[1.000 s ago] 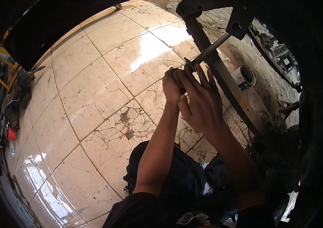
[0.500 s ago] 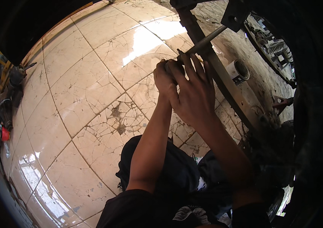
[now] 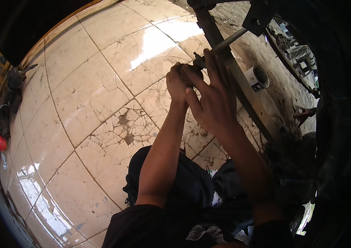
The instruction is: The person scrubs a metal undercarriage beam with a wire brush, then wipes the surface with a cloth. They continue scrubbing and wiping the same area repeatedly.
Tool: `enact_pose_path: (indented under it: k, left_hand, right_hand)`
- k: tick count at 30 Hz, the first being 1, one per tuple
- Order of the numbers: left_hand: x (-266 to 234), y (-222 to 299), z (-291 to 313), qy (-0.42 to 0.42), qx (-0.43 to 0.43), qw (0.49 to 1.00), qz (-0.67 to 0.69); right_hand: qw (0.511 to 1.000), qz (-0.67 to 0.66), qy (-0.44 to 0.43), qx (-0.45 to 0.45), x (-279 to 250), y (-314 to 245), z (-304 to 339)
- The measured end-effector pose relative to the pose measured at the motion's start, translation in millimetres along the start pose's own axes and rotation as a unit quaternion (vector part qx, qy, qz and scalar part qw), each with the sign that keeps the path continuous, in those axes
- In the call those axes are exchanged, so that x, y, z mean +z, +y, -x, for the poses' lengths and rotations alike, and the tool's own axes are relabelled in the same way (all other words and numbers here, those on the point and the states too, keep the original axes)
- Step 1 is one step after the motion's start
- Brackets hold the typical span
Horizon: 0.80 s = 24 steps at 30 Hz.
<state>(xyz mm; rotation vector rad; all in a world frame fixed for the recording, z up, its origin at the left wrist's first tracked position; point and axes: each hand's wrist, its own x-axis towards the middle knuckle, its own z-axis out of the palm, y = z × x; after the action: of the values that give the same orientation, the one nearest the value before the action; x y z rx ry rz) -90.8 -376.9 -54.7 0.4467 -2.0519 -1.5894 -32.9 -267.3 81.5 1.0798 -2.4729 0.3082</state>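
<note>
- The person's left hand (image 3: pixel 177 84) was curled up, with its fingers bent round the near end of a dark, lumpy metal piece (image 3: pixel 199 62). The inside of that hand was hidden.
- The dark piece poked out just past the left hand's knuckles, next to the right hand's fingers.
- The right hand (image 3: pixel 214 105) was spread, back side up. Its thumb stuck out toward the left wrist, and its pointing finger reached over to the dark piece.
- A round grey metal rod (image 3: pixel 232 40) ran up and away, past the right hand's fingertips.
- A long, flat, dark metal bar (image 3: pixel 245 90) slanted down just right of the right hand.
- A white round can (image 3: pixel 257 78) lay tipped over, farther right of that hand.
- Shiny, cracked cream floor tiles (image 3: pixel 88 95) spread out below and left of both hands.
</note>
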Motion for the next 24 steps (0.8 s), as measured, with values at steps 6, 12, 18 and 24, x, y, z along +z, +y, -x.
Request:
enact_pose_path:
  k: [6,12,18,24]
  left_hand:
    - [-17.2,28.2,6.3,-0.005,-0.056,0.967,0.250]
    - [-3.7,-12.3,1.5,0.038,0.053,0.998,0.024]
    - [-9.4,-12.7,-2.1,-0.062,-0.079,0.891,0.442]
    - [2.0,-15.3,-3.2,-0.002,-0.035,0.925,0.378]
  right_hand:
    - [0.999,0.008,0.035,-0.006,0.8,7.0,-0.5]
    - [0.999,-0.041,-0.002,-0.006,6.9,3.8,-7.4]
    - [1.000,0.007,0.014,-0.027,-2.4,3.2,-0.6]
    - [0.999,-0.038,-0.002,-0.024,-4.3,5.5,1.5]
